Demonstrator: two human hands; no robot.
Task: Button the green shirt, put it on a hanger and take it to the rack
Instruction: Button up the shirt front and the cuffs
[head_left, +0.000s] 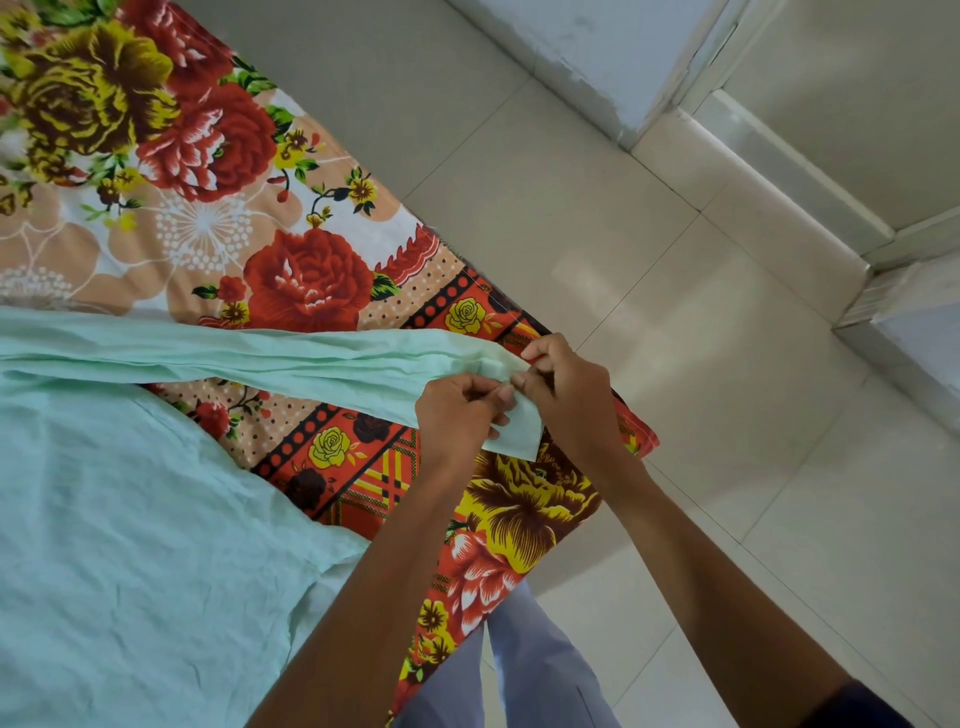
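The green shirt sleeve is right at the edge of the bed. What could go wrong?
The cuff that both hands pinch sits at the very corner of the flowery sheet, so if the left hand or right hand lets go, the sleeve could slide toward the floor. The sleeve is stretched out from the green shirt, so tugging may drag and wrinkle the shirt more. The button is hidden by fingers, so it might not go through properly.
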